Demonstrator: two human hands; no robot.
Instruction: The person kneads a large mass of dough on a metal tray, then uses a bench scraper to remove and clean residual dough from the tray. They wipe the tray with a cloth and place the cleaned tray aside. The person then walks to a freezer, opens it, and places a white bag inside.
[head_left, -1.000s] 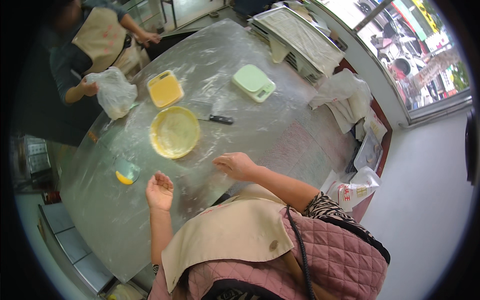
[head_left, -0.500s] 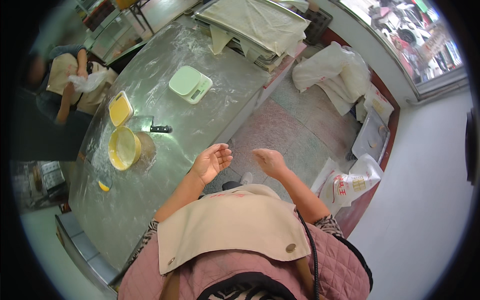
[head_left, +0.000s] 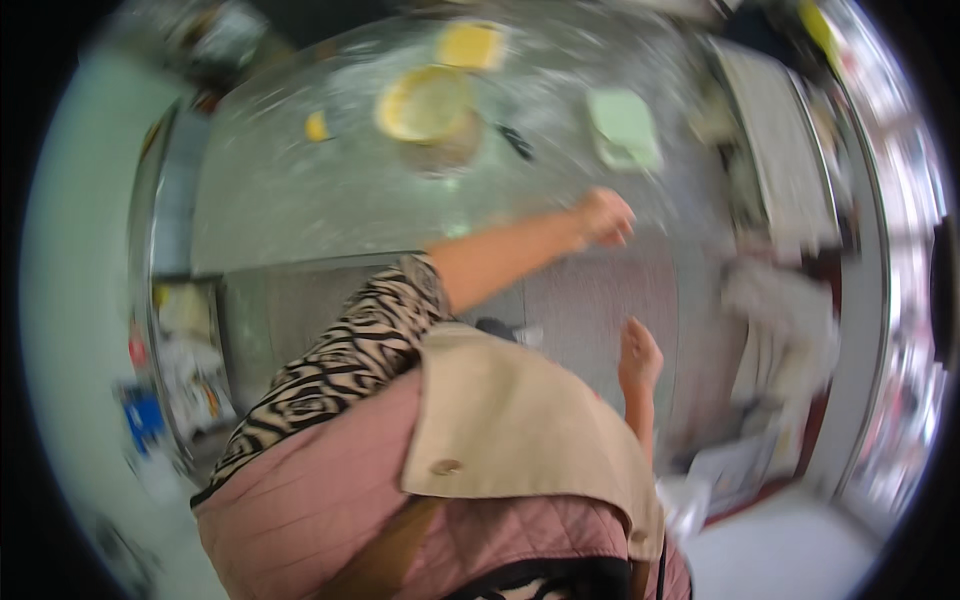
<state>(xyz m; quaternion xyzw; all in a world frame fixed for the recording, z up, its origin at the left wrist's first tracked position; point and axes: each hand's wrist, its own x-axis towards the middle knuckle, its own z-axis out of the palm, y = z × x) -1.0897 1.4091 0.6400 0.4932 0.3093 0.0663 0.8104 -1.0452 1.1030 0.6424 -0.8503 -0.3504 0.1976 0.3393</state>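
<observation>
My left hand (head_left: 605,217) reaches out across the table's near edge, its blurred fingers loosely bent and apart with nothing in them. Below and to the right, my right hand (head_left: 640,358) hangs over the floor, fingers stretched and empty, also smeared by motion. Neither hand touches anything. Nearest to the left hand on the metal table (head_left: 300,210) is a pale green kitchen scale (head_left: 625,128). Left of that lies a knife with a black handle (head_left: 516,141), its blade hard to make out. A yellow bowl (head_left: 388,108) stands farther left.
Behind the bowl sits a yellow square container (head_left: 470,46); a small yellow piece (head_left: 317,127) lies left. At the right, a cloth-covered stack of trays (head_left: 775,140) borders the table. Pale sacks (head_left: 785,325) rest on the floor near the window wall.
My view has swung left, so the table now spans the top. My left arm has stretched out to the right. The hands are farther apart. The other person is out of view.
</observation>
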